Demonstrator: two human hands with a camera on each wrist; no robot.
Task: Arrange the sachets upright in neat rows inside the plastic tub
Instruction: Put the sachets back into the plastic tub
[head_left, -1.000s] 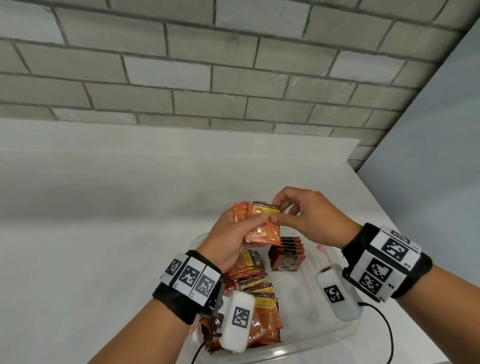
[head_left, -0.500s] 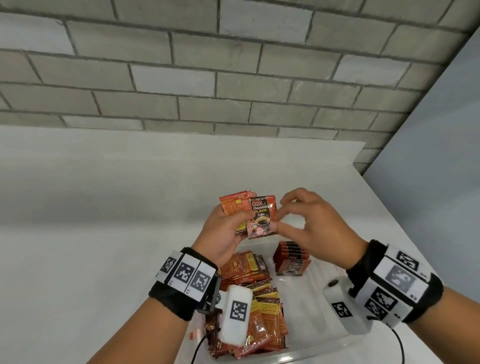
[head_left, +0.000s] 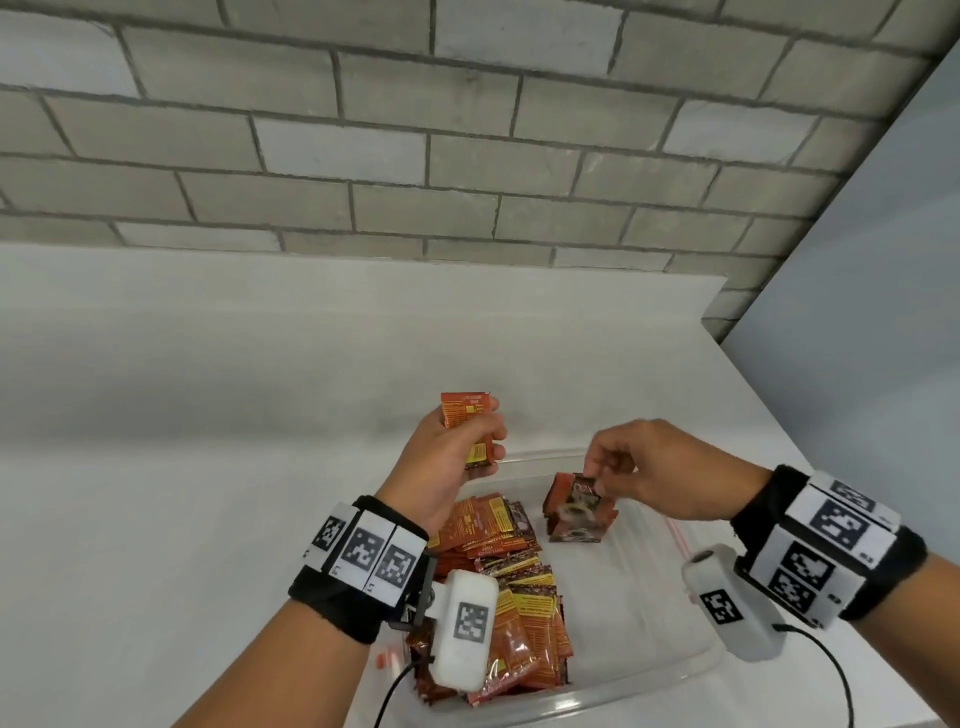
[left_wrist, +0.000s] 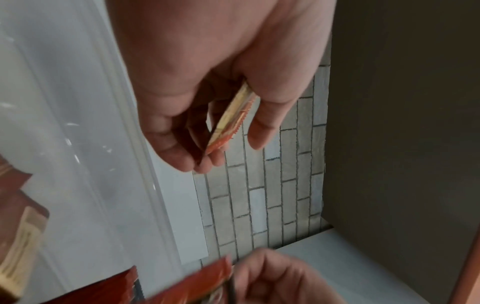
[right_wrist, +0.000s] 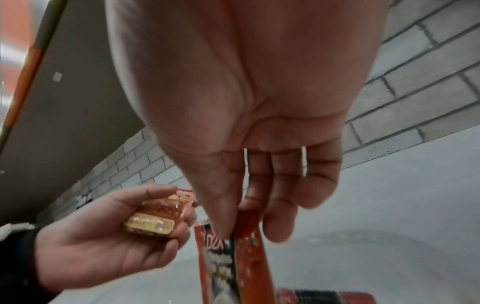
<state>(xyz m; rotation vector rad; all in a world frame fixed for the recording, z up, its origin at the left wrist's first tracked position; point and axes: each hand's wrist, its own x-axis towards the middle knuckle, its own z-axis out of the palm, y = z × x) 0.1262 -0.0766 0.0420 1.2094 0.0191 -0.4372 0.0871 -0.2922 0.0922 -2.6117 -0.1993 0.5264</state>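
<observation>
A clear plastic tub (head_left: 655, 687) sits on the white table. A loose pile of orange-red sachets (head_left: 511, 590) fills its left side. A short row of upright sachets (head_left: 558, 512) stands at the back middle. My left hand (head_left: 485, 441) is raised over the tub's far left corner and grips a small bundle of sachets (head_left: 465, 410), seen edge-on in the left wrist view as the bundle (left_wrist: 231, 121). My right hand (head_left: 597, 483) pinches the top of one sachet (head_left: 579, 501) at the front of the row; the right wrist view shows this sachet (right_wrist: 228, 257) hanging upright from thumb and finger.
The tub's right half shows bare floor (head_left: 639, 597). A brick wall (head_left: 467, 156) runs behind the table and a grey panel (head_left: 857, 312) closes the right side. A small pink piece (head_left: 387, 661) lies on the table left of the tub. Cables trail from both wrist cameras.
My right hand drew one sachet off the bundle in my left hand and carried it down and right to the upright row. The left hand stayed raised with the other sachets.
</observation>
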